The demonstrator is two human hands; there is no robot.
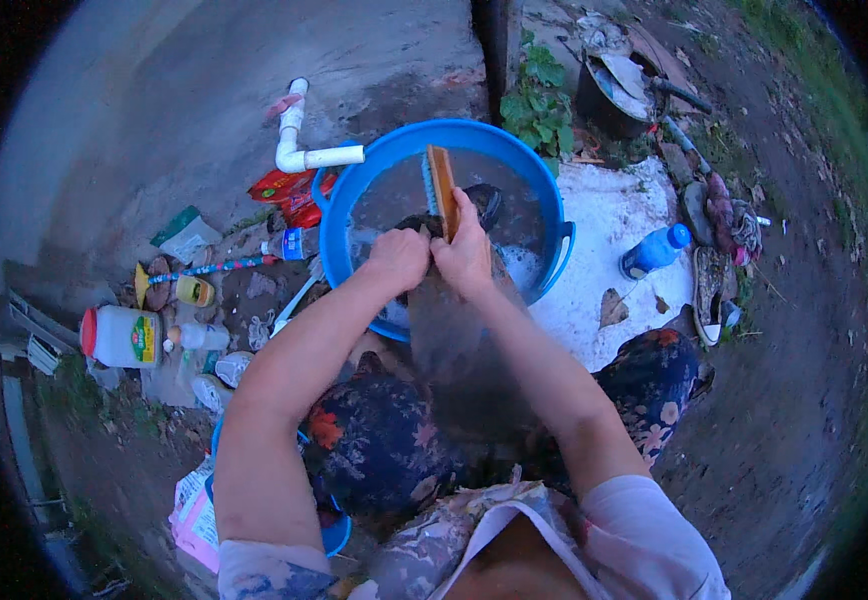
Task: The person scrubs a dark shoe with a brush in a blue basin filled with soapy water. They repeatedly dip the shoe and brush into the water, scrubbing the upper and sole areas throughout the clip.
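My right hand is closed around a wooden scrubbing brush with pale bristles that face left. Beside it, my left hand is closed at the top of a dark, wet item, whose kind I cannot make out. Both hands are over a round blue tub of murky, sudsy water. A grey-brown board slopes from the tub toward my lap, under my hands. Just right of the brush, a dark rounded object shows in the water, partly hidden.
A white pipe points at the tub's left rim. On the left lie red packets, a red-lidded jar and pale shoes. To the right, a blue bottle lies on a white sheet, near a patterned shoe.
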